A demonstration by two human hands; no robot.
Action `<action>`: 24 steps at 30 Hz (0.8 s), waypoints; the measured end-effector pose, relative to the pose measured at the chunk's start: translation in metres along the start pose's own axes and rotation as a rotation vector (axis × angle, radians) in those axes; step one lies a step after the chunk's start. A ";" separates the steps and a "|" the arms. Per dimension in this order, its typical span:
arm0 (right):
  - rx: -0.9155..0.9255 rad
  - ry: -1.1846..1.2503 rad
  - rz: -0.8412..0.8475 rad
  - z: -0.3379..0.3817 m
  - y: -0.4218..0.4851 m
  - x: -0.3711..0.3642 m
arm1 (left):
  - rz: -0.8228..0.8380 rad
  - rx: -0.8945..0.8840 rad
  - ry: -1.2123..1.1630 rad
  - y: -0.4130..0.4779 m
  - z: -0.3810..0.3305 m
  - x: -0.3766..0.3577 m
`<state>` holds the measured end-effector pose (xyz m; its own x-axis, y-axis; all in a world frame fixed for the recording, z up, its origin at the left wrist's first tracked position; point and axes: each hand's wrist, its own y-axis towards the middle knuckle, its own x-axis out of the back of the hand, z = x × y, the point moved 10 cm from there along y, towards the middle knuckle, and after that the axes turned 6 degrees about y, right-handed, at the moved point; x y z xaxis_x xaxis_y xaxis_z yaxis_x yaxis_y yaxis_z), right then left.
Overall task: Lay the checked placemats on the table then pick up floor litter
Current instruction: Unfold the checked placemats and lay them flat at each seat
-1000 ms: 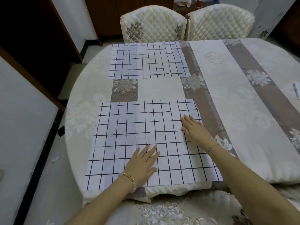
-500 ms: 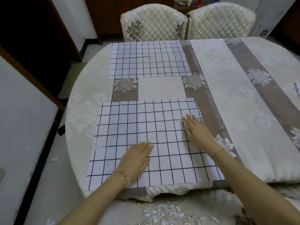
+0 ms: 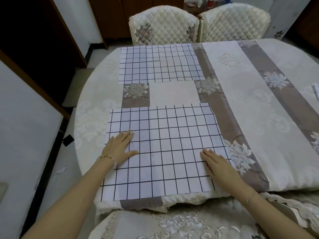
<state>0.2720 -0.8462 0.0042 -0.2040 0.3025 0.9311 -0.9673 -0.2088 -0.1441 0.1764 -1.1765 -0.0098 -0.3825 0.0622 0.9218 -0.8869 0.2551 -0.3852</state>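
Note:
Two white placemats with dark checks lie flat on the round table [image 3: 96,111]. The near placemat [image 3: 162,149] reaches almost to the table's front edge. The far placemat [image 3: 160,63] lies in front of the chairs. My left hand [image 3: 119,147] rests palm down on the near placemat's left side, fingers spread. My right hand [image 3: 215,163] lies flat on its right side near the edge. Neither hand holds anything. A small white scrap of litter [image 3: 62,169] lies on the floor to the left of the table.
Two quilted cream chairs [image 3: 164,25] [image 3: 233,23] stand at the far side. A chair back [image 3: 172,225] with lace cover is right in front of me. A folded checked cloth [image 3: 315,91] shows at the right edge. A white panel [image 3: 25,126] stands left.
Both hands slid apart across the near placemat: the left hand went left and up, the right hand went down and toward the right edge. The placemat lies flatter.

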 end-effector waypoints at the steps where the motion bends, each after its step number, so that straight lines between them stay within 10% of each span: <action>1: 0.000 -0.001 0.020 -0.001 -0.001 -0.001 | 0.006 0.009 0.004 0.000 0.002 -0.001; 16: -0.191 0.268 0.093 -0.002 -0.013 0.026 | -0.161 0.023 -0.163 -0.019 0.000 0.029; 24: -0.527 0.746 -0.510 -0.021 -0.126 0.114 | -0.189 -0.104 -0.808 -0.093 -0.093 0.061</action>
<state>0.3673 -0.7662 0.1220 0.3787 0.7756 0.5050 -0.8715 0.4826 -0.0876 0.2596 -1.1072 0.0862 -0.3328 -0.6915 0.6411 -0.9415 0.2820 -0.1844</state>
